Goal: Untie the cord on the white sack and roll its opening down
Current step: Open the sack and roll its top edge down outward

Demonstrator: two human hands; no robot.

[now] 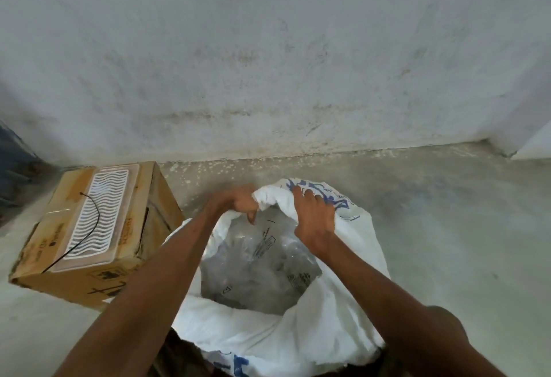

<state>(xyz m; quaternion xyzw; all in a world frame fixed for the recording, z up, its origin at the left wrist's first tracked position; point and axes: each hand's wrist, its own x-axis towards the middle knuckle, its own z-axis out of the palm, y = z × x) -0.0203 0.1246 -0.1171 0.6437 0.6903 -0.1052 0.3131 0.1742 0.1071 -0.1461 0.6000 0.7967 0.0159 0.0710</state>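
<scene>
The white sack (268,335) stands open on the concrete floor (447,242), a little out from the foot of the wall (268,48), right in front of the person. Its mouth gapes wide, showing clear plastic packets (262,260) inside with black print too small to read.

Both hands work the far rim. The left hand (235,200) has its fingers (252,215) curled round a bunched fold of the rim, gripping it. The right hand (313,221) lies over the rim just beside it, fingers curled over the cloth and pressing it outward; I would say they hold it this way to turn the edge over on itself (the roll seems only just begun there).

No cord shows on the sack, so the untying looks done. A black cord (89,227) lies across a white wavy-slotted tray (98,212) on top of the cardboard box (119,272) to the left, near the wall; whether it is the sack's, I cannot tell.

Blue lettering on the sack's outside (337,200) is creased and unreadable; the box print is blurred too.
</scene>
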